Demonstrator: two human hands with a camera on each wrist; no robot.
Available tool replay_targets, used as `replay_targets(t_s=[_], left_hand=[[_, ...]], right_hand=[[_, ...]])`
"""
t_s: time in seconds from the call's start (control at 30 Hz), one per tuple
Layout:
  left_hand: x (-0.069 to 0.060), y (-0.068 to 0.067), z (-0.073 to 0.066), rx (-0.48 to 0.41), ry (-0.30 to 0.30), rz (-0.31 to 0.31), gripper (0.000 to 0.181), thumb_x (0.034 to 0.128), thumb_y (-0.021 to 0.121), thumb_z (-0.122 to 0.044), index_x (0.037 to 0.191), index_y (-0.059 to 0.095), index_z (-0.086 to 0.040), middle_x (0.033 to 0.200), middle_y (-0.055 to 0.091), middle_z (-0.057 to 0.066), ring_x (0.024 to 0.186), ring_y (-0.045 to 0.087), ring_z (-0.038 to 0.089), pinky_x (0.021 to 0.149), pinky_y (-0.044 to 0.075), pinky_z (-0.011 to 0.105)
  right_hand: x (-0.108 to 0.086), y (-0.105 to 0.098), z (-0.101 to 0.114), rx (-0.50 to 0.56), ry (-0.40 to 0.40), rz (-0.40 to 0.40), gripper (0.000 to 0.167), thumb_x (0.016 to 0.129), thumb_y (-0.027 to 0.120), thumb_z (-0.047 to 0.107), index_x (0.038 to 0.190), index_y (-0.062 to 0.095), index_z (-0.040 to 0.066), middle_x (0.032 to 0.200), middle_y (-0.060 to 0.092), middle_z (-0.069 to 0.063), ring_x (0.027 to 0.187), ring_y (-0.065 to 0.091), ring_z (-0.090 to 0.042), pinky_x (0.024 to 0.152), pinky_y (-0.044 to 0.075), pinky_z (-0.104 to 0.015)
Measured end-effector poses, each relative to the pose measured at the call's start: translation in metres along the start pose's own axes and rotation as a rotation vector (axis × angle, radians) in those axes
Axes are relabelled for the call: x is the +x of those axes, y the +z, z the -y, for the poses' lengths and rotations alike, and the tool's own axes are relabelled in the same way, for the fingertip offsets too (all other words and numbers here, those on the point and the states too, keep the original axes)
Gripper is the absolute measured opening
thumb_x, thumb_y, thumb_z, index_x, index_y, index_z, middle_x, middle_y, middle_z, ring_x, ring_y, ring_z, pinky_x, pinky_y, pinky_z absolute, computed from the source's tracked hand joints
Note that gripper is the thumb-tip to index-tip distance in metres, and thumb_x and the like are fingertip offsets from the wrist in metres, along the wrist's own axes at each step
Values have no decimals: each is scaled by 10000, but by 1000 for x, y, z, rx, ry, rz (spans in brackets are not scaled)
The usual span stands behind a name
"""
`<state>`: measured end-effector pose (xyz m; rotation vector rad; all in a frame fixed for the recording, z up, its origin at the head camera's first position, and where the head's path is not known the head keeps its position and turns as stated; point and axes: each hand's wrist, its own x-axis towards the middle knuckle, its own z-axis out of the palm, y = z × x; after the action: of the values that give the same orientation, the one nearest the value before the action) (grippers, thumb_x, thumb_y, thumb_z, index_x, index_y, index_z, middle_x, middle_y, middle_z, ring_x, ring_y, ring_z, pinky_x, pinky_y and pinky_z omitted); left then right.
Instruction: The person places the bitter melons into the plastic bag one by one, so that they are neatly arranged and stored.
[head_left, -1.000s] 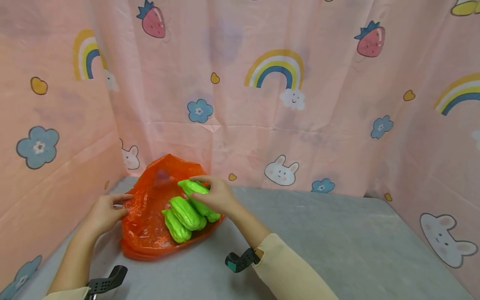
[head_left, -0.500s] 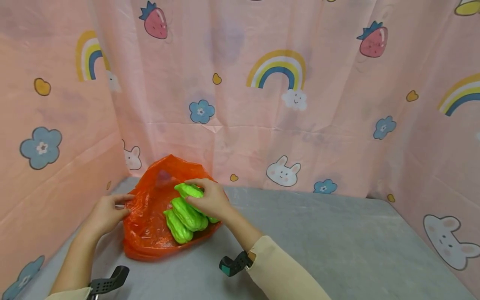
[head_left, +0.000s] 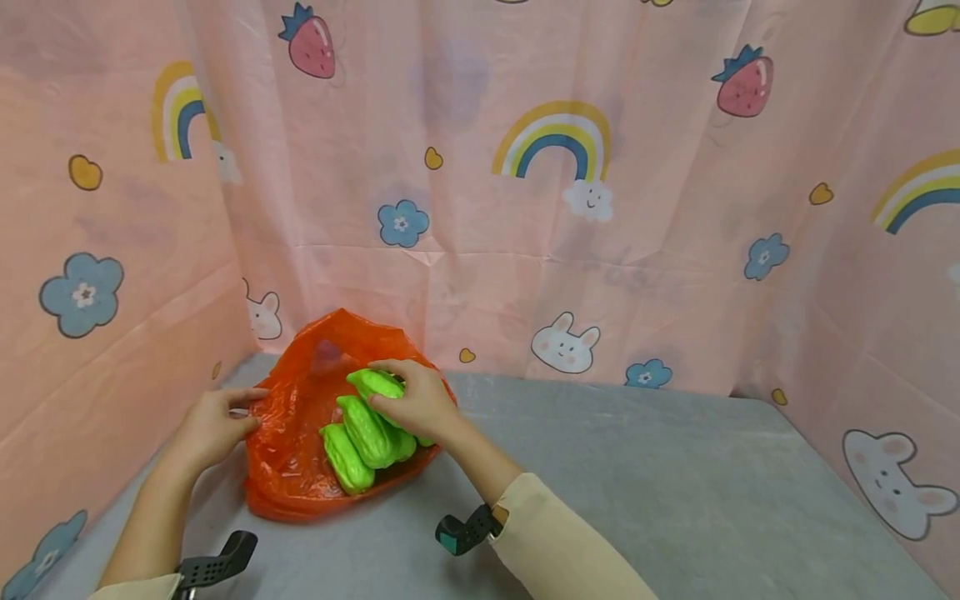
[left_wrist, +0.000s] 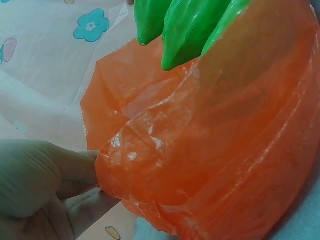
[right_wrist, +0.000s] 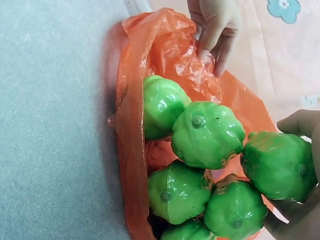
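An orange plastic bag (head_left: pixel 281 467) lies with its mouth open on the grey table, several bright green, ridged bitter melons (head_left: pixel 367 432) in it. My left hand (head_left: pixel 208 432) pinches the bag's left rim; in the left wrist view its fingers (left_wrist: pixel 82 172) meet the thin plastic. Over the right part of the bag, my right hand (head_left: pixel 423 404) grips one bitter melon (right_wrist: pixel 280 167) between thumb and fingers. This melon lies against the others, its pointed end towards the back left. In the right wrist view the melons' blunt stem ends face the camera, and the bag's front rim covers some of them.
A pink curtain (head_left: pixel 480 292) printed with rainbows, rabbits and flowers encloses the back and both sides. The grey table (head_left: pixel 637 483) extends to the right of the bag. Black cameras (head_left: pixel 217 567) are strapped to both wrists.
My right hand has moved slightly left and down with its bitter melon. The other melons have shifted a little to the left in the bag. My left hand stays at the rim.
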<state>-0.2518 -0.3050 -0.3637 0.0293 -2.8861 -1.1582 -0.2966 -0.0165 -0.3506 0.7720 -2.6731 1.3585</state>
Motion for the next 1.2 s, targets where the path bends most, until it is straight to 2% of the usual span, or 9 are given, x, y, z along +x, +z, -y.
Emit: replay_targets(t_s=[0.43,0.7,0.93,1.2], left_hand=[[0,0,0,4,17,-1,428,953,573,-7,1362,544,115,1355,543,377,1130,623,499,821,623,444],[-1,0,-1,8,25,-8,425,954,576,-3,1360,545,120,1353,542,380,1130,624,500,824,622,449],[-1,0,0,4,11,-5,433,962,575,-8,1375,533,115,1364,533,377,1139,619,494,826,622,445],[0,0,1,4,32,-7,437,951,566,3,1368,533,127,1346,548,382,1134,632,495,811,623,436]], right_hand=[[-1,-3,2,-47,-50,18,470,901,698,304,1352,643,183,1248,692,-1,963,595,-117,783,525,-214],[0,-4,2,-78,-58,-1,496,897,707,314,1366,634,171,1313,678,-3,1072,615,-152,868,518,-263],[1,-4,1,-113,-45,-8,493,900,702,337,1368,632,200,1343,665,28,1185,620,-179,973,531,-346],[1,-5,1,-110,-60,7,510,907,701,335,1385,617,179,1359,658,9,1225,616,-211,1004,529,-387]])
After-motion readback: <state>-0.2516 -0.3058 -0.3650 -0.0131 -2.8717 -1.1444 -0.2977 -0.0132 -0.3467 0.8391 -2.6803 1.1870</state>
